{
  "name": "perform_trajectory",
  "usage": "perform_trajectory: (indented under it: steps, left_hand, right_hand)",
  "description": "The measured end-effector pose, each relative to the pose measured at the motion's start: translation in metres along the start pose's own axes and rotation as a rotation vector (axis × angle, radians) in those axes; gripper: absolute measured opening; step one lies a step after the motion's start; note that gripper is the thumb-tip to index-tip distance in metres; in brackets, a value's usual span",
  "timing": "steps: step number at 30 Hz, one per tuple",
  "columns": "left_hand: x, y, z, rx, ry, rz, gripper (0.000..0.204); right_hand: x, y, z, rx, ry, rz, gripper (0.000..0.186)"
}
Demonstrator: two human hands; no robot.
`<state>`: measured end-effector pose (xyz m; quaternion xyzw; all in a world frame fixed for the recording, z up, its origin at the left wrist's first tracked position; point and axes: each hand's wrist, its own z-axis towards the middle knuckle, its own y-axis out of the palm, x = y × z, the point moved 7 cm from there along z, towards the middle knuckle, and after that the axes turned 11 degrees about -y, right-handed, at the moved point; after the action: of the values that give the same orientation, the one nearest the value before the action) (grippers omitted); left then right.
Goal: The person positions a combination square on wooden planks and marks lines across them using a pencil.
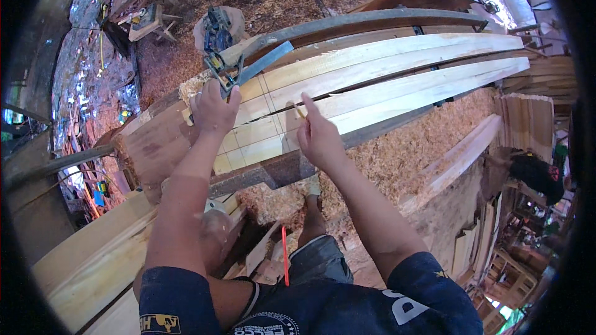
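Near the left end of the pale boards [397, 102], our left hand [214, 108] half-curls by a metal blade [267, 62], grip unclear; over them our right hand [321, 138] pinches a pencil [300, 111].

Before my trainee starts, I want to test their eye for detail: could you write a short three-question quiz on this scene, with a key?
1. Which of the person's hands holds the yellow pencil?
2. True or false: dark lines are drawn across the pale boards.
3. What is heaped alongside the boards? A) gravel B) wood shavings C) sand

Key:
1. The right hand.
2. True.
3. B.
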<state>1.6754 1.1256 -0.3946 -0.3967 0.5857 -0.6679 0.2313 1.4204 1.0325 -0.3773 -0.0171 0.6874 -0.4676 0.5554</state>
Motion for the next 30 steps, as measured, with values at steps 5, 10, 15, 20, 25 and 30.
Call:
perform_trajectory:
  steps: [5, 10, 15, 20, 25, 30]
  left_hand:
    - [0.004, 0.004, 0.0, -0.028, 0.028, 0.023, 0.044]
    - [-0.011, -0.002, 0.008, -0.294, 0.056, -0.025, 0.049]
    - [-0.021, -0.047, 0.002, -0.258, 0.162, -0.012, 0.048]
    - [-0.053, -0.037, -0.004, -0.132, 0.182, -0.091, 0.042]
    - [-0.052, -0.024, -0.002, -0.161, 0.172, -0.166, 0.035]
    - [-0.058, -0.024, -0.001, -0.183, 0.185, -0.17, 0.037]
  right_hand:
    - [0.034, -0.007, 0.031, -0.059, 0.17, -0.183, 0.077]
    - [0.042, -0.009, 0.042, -0.136, 0.191, 0.116, 0.087]
    - [0.04, -0.014, 0.039, -0.144, 0.208, 0.181, 0.085]
    - [0.041, -0.005, 0.041, -0.042, 0.097, 0.178, 0.083]
    - [0.036, -0.02, 0.04, -0.016, 0.098, 0.144, 0.082]
    - [0.039, -0.011, 0.041, 0.033, 0.107, 0.136, 0.085]
